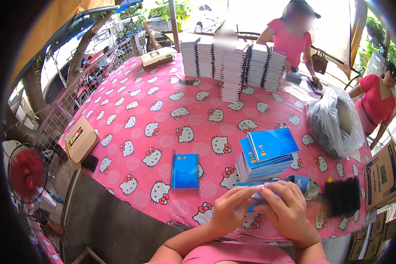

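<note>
My left hand [235,207] and my right hand [288,207] meet at the table's near edge, fingers bent and fingertips pinched together. What they pinch, if anything, is too small to make out. Beneath them, mostly covered, lies a blue-covered booklet [252,208]. Just beyond stands a pile of blue-covered booklets [275,144], the top ones set askew, with punched holes along an edge. A spiral-bound blue notebook [185,171] lies flat to the left. Right of my hands sits a bundle of black binding coils [342,197], with a blue patterned item [304,186] beside it.
Tall stacks of bound notebooks [232,72] stand at the far side of the pink cloth-covered table [136,119]. Two people in pink work there and at the right. A clear plastic bag [332,121], a cardboard carton [384,176], an open box [81,141] and a red fan [27,173] surround the space.
</note>
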Motion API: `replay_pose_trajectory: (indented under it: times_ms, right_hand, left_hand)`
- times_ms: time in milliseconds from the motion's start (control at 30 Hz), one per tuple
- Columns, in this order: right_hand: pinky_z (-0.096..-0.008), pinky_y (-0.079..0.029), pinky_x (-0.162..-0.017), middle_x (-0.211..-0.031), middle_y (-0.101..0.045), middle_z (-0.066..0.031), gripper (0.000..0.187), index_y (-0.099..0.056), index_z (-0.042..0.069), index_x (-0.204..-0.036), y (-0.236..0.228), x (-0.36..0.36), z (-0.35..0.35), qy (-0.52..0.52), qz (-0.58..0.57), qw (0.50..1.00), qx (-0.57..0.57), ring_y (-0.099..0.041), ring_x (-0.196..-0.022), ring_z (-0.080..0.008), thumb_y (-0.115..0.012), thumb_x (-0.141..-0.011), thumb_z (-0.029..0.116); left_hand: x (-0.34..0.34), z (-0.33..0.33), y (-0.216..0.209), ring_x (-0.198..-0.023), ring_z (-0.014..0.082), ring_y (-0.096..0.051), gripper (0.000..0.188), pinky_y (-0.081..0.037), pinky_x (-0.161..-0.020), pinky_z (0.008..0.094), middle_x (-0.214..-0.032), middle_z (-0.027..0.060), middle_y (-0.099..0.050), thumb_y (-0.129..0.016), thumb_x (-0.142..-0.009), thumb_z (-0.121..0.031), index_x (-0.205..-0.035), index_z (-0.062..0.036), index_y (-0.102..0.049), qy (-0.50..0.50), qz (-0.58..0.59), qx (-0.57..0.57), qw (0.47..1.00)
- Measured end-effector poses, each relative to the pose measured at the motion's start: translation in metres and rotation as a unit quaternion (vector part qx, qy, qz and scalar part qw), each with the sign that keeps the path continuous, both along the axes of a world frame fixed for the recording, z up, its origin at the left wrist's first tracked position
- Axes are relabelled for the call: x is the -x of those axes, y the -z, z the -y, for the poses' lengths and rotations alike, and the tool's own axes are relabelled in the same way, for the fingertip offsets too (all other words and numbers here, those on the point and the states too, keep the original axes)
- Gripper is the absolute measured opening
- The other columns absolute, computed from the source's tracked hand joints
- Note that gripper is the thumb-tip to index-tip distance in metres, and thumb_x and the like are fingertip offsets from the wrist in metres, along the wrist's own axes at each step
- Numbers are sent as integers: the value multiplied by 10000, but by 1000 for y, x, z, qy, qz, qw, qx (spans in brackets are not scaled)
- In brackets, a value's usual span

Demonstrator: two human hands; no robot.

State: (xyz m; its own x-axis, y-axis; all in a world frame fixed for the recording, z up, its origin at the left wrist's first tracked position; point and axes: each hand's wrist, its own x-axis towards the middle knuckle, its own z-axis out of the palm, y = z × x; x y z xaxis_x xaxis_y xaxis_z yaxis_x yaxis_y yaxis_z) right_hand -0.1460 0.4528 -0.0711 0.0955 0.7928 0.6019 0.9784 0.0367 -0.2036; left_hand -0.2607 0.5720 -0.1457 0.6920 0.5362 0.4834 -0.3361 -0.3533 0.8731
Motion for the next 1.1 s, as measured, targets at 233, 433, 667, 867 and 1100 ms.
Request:
replay_pose_trajectory:
  times_ms: [233, 433, 667, 867, 1100]
  right_hand:
    - [-399, -473, -862, -1086, -595, -128, 252, -648, 75, -1011, 5, -12, 46, 119, -18, 974, -190, -593, -979, -287, -723, -808, 204]
    - [-283, -473, -656, -978, -625, -106, 170, -659, 17, -922, 59, -44, 50, 252, -249, 934, -48, -607, -799, -195, -712, -814, 137]
    - [-291, -483, -659, -901, -634, -110, 474, -625, -58, -1040, 118, -58, 47, 253, -471, 845, 4, -599, -737, -168, -762, -764, 303]
    - [-268, -490, -630, -815, -639, -75, 381, -590, -26, -1026, 112, -59, 52, 265, -521, 810, 54, -595, -704, -114, -772, -766, 185]
    - [-288, -466, -729, -908, -569, -99, 295, -448, 39, -1004, 106, -41, 48, 99, -420, 898, -85, -570, -822, -163, -646, -806, -56]
  left_hand:
    - [52, -51, 19, -816, 124, -604, 264, -545, -662, 252, -980, 65, -603, -545, -899, 51, -1159, 10, -551, -88, 139, 328, 930]
    - [78, -114, 114, -838, 127, -602, 208, -565, -644, 275, -962, 73, -576, -572, -901, -2, -1084, -7, -474, -348, 51, 384, 854]
    - [80, -111, 87, -960, 248, -600, 314, -509, -815, 407, -1115, 155, -545, -707, -828, -142, -1008, 17, -505, -417, -336, 74, 842]
    - [70, -90, 45, -1220, 247, -451, 388, -377, -998, 396, -1294, 149, -455, -722, -809, -136, -1117, -5, -524, -394, -214, 45, 893]
    - [3, -3, 12, -1336, 319, -331, 583, -290, -1084, 407, -1493, 146, -238, -637, -831, 6, -1370, -91, -434, -60, -25, 38, 997]
